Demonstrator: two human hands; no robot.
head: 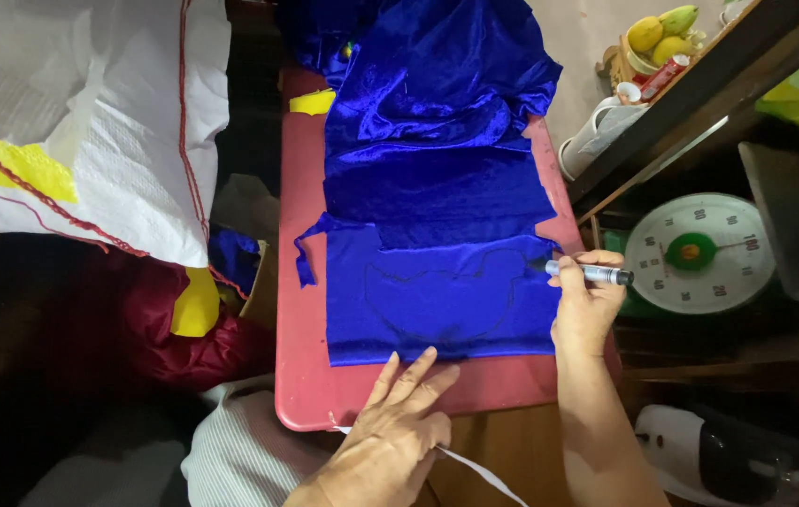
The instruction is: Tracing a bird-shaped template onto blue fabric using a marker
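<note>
Blue cloth (437, 282) (with a drawn outline) is pressed flat by the open left hand (395, 427); a marker (589, 273) is gripped by the right hand (585, 305).

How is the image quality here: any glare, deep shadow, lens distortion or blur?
Head view: bright sheen glares off the folds of the blue cloth; the lower left corner sinks into near-black shadow; wide-angle bending curves the shelf edge at right; the right hand, its marker and the left hand are sharp, without motion blur.
</note>
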